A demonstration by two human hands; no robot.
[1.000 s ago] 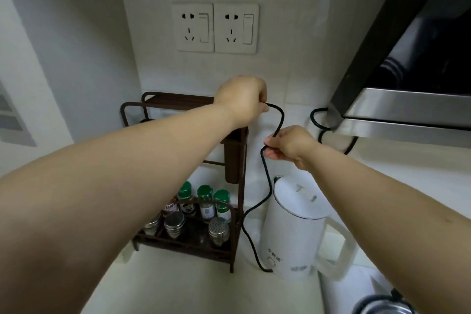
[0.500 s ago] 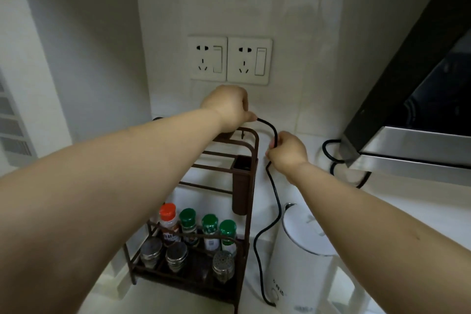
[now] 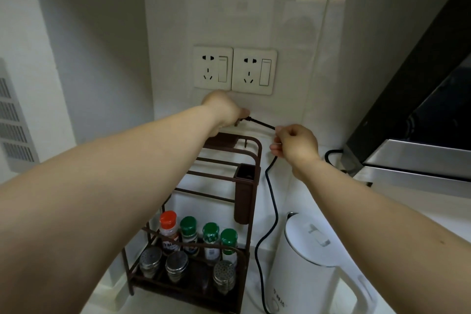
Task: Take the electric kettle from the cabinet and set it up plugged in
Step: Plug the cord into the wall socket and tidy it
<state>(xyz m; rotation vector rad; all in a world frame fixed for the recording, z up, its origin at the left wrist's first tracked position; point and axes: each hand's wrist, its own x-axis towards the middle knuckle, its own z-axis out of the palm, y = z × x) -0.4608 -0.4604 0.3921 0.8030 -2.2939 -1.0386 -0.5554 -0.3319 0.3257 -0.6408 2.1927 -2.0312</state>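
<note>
A white electric kettle (image 3: 303,265) stands on the counter at the lower right, lid closed, handle toward me. Its black cord (image 3: 271,201) rises from the base up to my hands. My left hand (image 3: 224,109) is closed around the plug end, just below the left wall socket (image 3: 212,67); the plug itself is mostly hidden in my fist. My right hand (image 3: 295,144) pinches the cord a short way along, to the right of the left hand. A second socket (image 3: 254,71) sits beside the first. Both sockets have nothing plugged in.
A brown metal spice rack (image 3: 229,181) stands left of the kettle, with several spice bottles and shakers on its bottom shelf. A range hood (image 3: 420,135) juts in from the right, another black cable (image 3: 331,154) behind it. A vent grille (image 3: 14,120) is on the left wall.
Both hands have risen with the cord toward the sockets. The loop between them has pulled nearly straight, and the view has tilted so the sockets sit lower in frame.
</note>
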